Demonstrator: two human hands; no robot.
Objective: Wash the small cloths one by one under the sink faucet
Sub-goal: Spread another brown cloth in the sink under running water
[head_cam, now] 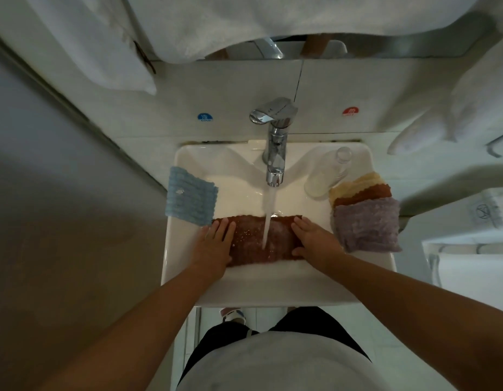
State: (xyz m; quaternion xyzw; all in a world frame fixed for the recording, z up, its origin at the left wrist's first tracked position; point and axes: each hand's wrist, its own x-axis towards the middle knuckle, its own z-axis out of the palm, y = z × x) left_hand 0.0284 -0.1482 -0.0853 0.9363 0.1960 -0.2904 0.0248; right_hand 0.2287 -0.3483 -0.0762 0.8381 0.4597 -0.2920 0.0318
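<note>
Left hand (216,244), right hand (315,244) flat, fingers straight, pressing brown cloth (261,241) in white sink (272,292) under running faucet (274,142).

A clear plastic bottle (329,173) is seen lying tilted on the right rear corner of the sink rim, just behind the stacked cloths. On the pale tiled wall (216,88) two round stickers are fixed: a blue one marked COLD (205,117) at centre left and a red one (350,111) at centre right. A large white towel (244,21) is hung across the top of the frame, and another white towel (103,52) is draped at the upper left. Folded white towels (476,108) are held on a metal rack at the right edge. A shoe with red and blue trim (233,316) is visible on the tiled floor (267,314) at lower centre.
</note>
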